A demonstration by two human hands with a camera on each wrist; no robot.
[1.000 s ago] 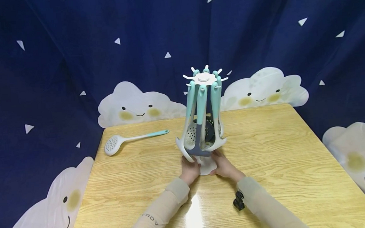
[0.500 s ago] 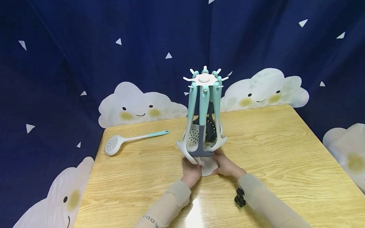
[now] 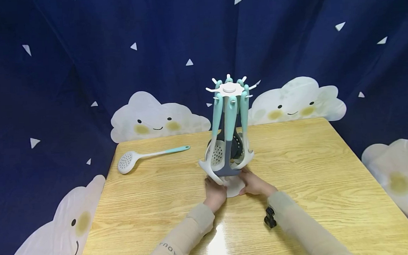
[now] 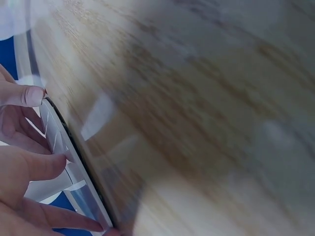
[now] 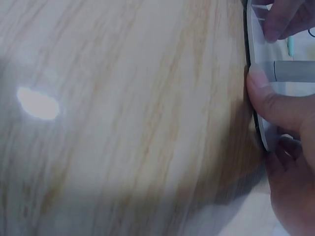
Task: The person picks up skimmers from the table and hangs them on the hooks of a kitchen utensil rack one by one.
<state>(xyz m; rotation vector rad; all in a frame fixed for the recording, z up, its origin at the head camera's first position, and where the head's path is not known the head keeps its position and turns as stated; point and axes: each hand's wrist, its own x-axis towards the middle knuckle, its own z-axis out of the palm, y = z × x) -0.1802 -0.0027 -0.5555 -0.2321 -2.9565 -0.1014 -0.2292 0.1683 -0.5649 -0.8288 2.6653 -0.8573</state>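
A utensil stand rises from the table on a round white base, its white hooked top hung with several teal-handled kitchen utensils. One with a dark grey lower end hangs at the front, beside a perforated white skimmer. My left hand grips the left of the base, and my right hand grips its right side. In the left wrist view the left thumb lies along the rim of the base. The right thumb presses on the rim in the right wrist view. Hanging utensils partly hide the fingers in the head view.
Another white skimmer with a teal handle end lies at the back left of the wooden table. A dark blue curtain with cloud cutouts stands behind. A small black device sits at the right sleeve.
The hanging utensils have turned slightly, the front dark grey one shifting rightward past the middle of the stand. Both hands stay on the base. The lying skimmer has not moved.
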